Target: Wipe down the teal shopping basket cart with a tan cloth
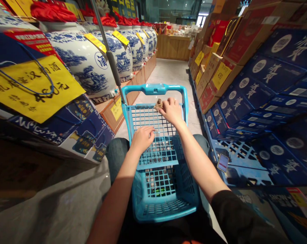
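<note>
A blue plastic shopping cart (155, 89) stands between my knees, its handle at the far side and its basket low in front of me. My right hand (171, 111) is at the cart's upper bar, with its fingers closed on a crumpled brown cloth (158, 105). Over the grid flap (166, 149) rests my left hand (143, 137), fingers bent and close together, and whatever may be under them is hidden. Through the grid, small dark and green things show, too unclear to name.
Large blue-and-white jars (84, 64) with red cloth tops line the left. Stacked blue boxes (260, 81) and cartons rise on the right. A phone (223, 162) lies on a blue pallet (240, 152). A grey pole (112, 66) stands left of the handle.
</note>
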`<state>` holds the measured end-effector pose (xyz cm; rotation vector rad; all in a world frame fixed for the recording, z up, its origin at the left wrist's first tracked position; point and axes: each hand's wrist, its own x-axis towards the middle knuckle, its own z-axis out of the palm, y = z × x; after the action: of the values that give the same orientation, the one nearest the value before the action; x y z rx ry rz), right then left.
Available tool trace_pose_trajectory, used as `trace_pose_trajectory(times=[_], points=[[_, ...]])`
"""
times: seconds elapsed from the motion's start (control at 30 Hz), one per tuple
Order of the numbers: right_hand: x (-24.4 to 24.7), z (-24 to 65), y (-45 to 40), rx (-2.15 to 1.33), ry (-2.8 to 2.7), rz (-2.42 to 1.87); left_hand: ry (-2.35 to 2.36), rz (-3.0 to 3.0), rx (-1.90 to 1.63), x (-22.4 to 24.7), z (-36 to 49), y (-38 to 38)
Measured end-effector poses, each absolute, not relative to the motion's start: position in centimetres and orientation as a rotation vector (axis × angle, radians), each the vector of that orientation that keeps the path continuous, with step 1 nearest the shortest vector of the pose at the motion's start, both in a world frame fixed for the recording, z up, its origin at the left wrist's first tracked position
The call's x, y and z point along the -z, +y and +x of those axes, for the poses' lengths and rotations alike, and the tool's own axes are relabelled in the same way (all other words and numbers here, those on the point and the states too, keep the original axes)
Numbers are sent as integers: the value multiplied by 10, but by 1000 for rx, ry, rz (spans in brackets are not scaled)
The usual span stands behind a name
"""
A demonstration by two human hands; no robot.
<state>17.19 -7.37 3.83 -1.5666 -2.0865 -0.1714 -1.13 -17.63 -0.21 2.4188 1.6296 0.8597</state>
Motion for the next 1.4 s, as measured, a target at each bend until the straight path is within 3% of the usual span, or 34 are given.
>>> trace_pose_trajectory(times=[0.23, 0.53, 0.77, 1.07, 1.4], points=[[-34, 142, -80, 88, -2343, -1254, 1643, 2416, -845, 1, -11, -176], [-36, 195, -58, 51, -1750, -1644, 1622, 2417, -892, 5, -12, -175], [-25, 140, -69, 97, -2102, -1373, 1648, 2413, -844, 3, -12, -176], [-22, 188, -48, 11, -1754, -1496, 1649, 2391, -836, 3, -11, -176], [-25, 175, -53, 26, -1880, -1462, 1670, 2400, -815, 0, -10, -177]])
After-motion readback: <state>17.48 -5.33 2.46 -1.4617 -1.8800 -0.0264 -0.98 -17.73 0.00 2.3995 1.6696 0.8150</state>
